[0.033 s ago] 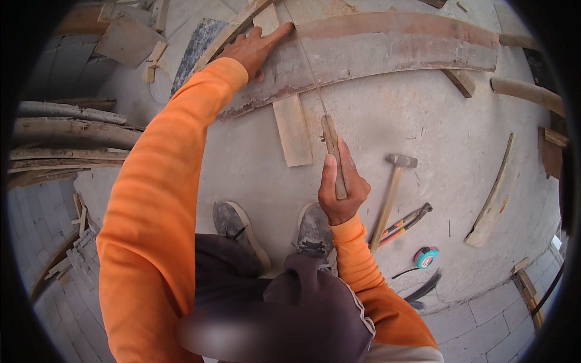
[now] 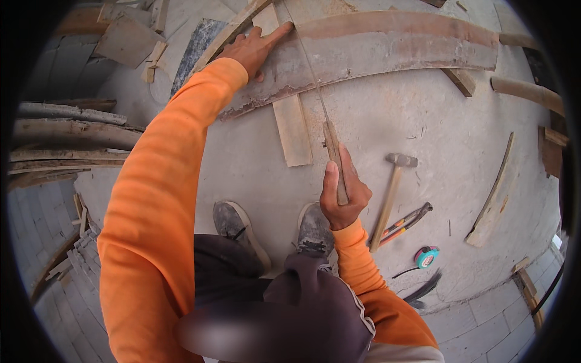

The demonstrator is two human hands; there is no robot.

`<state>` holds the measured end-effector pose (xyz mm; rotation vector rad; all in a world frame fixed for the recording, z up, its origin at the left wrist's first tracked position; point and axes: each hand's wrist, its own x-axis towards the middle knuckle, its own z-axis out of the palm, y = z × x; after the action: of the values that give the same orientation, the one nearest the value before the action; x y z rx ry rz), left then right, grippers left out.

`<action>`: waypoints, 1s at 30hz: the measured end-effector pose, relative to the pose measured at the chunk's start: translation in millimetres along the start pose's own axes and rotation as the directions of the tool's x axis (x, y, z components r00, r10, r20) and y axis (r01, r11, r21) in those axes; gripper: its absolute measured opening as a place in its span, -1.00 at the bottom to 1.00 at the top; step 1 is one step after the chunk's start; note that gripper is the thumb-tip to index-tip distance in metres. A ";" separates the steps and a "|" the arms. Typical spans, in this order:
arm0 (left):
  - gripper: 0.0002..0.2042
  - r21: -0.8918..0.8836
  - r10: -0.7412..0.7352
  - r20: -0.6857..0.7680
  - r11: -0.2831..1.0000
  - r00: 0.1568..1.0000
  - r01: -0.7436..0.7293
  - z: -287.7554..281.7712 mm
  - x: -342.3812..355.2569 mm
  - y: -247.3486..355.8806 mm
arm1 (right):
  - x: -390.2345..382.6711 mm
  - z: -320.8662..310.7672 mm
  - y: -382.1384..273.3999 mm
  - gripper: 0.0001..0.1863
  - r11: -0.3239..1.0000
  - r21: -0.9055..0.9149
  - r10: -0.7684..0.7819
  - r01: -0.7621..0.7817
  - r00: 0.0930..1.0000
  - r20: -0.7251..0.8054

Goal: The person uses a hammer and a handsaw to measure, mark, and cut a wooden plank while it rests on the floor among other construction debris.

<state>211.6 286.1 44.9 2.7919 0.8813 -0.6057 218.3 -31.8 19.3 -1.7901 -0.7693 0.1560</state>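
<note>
My right hand (image 2: 346,193) is wrapped round the wooden handle of a hand saw (image 2: 333,154). Seen nearly edge-on, its thin blade runs away from me across a long, stained wooden board (image 2: 393,51). Toward the board's left end my left hand (image 2: 249,51) rests on top, with the index finger stretched out to the blade and the thumb over the near side. Beneath the board, a short pale plank (image 2: 293,133) pokes out toward me. The cut itself is too fine to make out.
Right of my feet lie a hammer (image 2: 392,199), orange-and-black-handled pliers or cutters (image 2: 407,225), a teal tape measure (image 2: 426,257) and a bundle of dark strands (image 2: 423,290). A curved wood strip (image 2: 493,193) is farther right. Stacked boards (image 2: 72,133) stand at left.
My right hand has drawn the saw slightly toward me. My left hand and the board stay in place.
</note>
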 end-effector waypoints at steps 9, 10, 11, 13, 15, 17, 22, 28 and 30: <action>0.14 0.005 0.024 -0.047 1.000 0.999 -0.024 0.3 -3.8 3.6 | 9.4 5.8 -1.6 -0.63 0.997 0.057 0.051 -0.051 0.999 0.008; 0.15 0.000 0.018 -0.038 1.000 0.999 -0.018 -0.8 -5.1 3.2 | 3.1 1.8 -2.7 -0.63 0.997 0.053 0.056 -0.057 0.998 0.014; 0.14 0.005 0.019 -0.042 1.000 0.999 -0.019 -0.9 -4.1 3.3 | -4.2 -4.3 -1.8 -0.63 0.998 0.042 0.052 -0.053 0.999 0.016; 0.14 0.017 0.017 -0.046 1.000 0.999 -0.016 0.2 -4.3 2.4 | -15.4 -14.6 -1.9 -0.64 0.998 0.026 0.048 -0.049 0.999 0.024; 0.14 0.039 0.025 -0.076 0.999 0.997 -0.022 3.0 -7.2 1.0 | -9.5 -8.6 -0.2 -0.64 0.998 0.056 0.034 -0.035 0.999 0.019; 0.14 0.035 0.034 -0.085 0.999 0.996 -0.031 5.0 -5.4 4.5 | 7.3 -1.9 0.1 -0.64 0.997 0.070 0.039 -0.039 0.999 0.005; 0.15 0.006 0.017 -0.082 1.000 0.996 -0.017 6.2 -5.7 0.4 | 7.5 -0.4 -2.7 -0.63 0.998 0.055 0.016 -0.015 1.000 -0.012; 0.17 0.074 0.040 -0.122 0.997 0.992 -0.032 6.4 -8.1 5.2 | -5.9 -9.8 -2.1 -0.63 0.998 0.052 0.043 -0.043 0.999 0.011; 0.17 0.042 0.052 -0.132 0.998 0.990 -0.046 10.4 -3.4 9.9 | 24.3 4.8 -2.9 -0.63 0.994 0.086 0.071 -0.071 0.997 0.001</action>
<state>211.4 273.5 37.1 2.9077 0.8301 -0.4380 233.7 -13.6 26.6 -1.7362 -0.6881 0.2307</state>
